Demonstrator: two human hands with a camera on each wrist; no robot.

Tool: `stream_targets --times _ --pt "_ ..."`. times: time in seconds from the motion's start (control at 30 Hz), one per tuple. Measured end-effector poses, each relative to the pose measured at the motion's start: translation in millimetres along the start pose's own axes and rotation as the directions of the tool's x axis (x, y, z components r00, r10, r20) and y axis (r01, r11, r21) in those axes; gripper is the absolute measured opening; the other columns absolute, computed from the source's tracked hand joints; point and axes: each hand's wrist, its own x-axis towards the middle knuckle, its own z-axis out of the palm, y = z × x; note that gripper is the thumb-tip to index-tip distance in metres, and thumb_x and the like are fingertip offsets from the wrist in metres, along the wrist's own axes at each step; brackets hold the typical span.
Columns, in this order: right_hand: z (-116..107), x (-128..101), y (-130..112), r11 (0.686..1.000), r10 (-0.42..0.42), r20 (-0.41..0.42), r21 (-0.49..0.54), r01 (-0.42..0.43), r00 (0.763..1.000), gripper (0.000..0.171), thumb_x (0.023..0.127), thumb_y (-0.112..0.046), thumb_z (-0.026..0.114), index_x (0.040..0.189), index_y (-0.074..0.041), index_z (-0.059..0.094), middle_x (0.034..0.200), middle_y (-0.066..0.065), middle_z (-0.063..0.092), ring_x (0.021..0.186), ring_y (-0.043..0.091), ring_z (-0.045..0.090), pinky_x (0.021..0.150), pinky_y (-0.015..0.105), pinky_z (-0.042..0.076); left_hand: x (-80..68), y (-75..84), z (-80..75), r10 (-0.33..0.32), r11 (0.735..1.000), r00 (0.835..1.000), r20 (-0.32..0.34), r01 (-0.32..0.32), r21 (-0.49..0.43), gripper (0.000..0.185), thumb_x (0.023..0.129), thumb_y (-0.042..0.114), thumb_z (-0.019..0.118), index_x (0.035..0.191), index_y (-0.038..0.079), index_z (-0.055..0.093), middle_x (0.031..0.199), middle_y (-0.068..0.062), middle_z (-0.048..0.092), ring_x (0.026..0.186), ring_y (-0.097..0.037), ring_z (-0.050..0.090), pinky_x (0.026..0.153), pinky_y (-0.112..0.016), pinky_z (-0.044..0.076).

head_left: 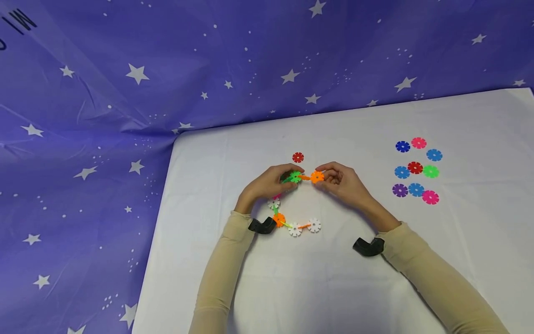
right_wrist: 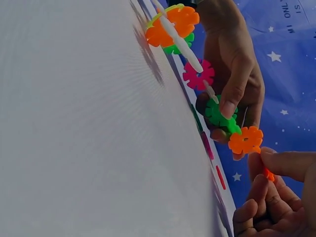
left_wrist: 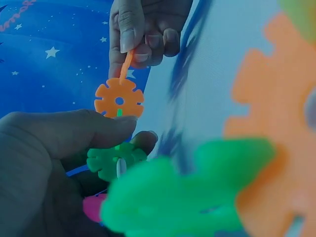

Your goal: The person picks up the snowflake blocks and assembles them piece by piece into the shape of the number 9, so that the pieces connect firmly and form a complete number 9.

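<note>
Starry blue cloth hangs behind a white worktop (head_left: pixel 333 287), and above its middle both hands hold one end of a chain (head_left: pixel 292 222) of snowflake discs. The left hand (head_left: pixel 271 183) pinches a green disc (head_left: pixel 294 176) between thumb and fingers; the left wrist view shows the thumb lying across the top of it, with a pink disc (left_wrist: pixel 94 207) just below in the palm. Slotted edge-on into the green disc is an orange disc (left_wrist: pixel 119 98), and into that one's far side runs another orange disc (head_left: pixel 317 176), which the right hand (head_left: pixel 340 181) pinches between thumb and curled fingers. In the right wrist view that pinched disc shows only as a thin orange edge under the thumb.

From the left hand the chain curves down and back along the worktop: a white disc (head_left: pixel 273 203) under the wrist, then an orange one (head_left: pixel 279 219), then two more white discs (head_left: pixel 304 227) joined by thin discs seen edge-on. Its far end lies on the cloth, near the left forearm.

A lone red disc (head_left: pixel 298 157) lies flat just beyond the hands. Well to the right sits a loose cluster of spare discs (head_left: pixel 416 170) in blue, pink, red, green and purple, some touching. Each forearm wears a beige sleeve (head_left: pixel 221 273) and a black wrist mount (head_left: pixel 262 226).
</note>
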Motion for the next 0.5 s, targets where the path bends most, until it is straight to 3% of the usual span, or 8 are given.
stream_targets --times 0.2,0.5 --pt "-1.2 0.7 0.7 1.0 -0.009 0.021 -0.002 0.009 1.0 0.033 0.086 -0.004 0.072 0.118 -0.002 0.063 0.085 0.007 0.062 0.066 0.012 0.051 0.059 0.019 0.043 -0.1 2.0 -0.9 0.013 1.0 1.0 -0.003 -0.013 0.005 0.04 0.093 0.014 0.067 0.132 0.009 0.058 0.131 -0.004 0.061 0.116 -0.016 0.054 0.107 -0.034 0.041" --pt "-0.9 0.1 1.9 1.0 -0.014 0.049 -0.017 0.015 0.999 0.031 0.087 -0.006 0.072 0.118 -0.004 0.064 0.086 0.012 0.063 0.067 0.011 0.051 0.059 0.018 0.043 0.6 1.1 0.8 0.036 0.999 0.999 -0.01 -0.036 -0.01 0.038 0.093 0.013 0.067 0.13 0.008 0.06 0.118 -0.003 0.064 0.095 -0.016 0.052 0.088 -0.029 0.045"
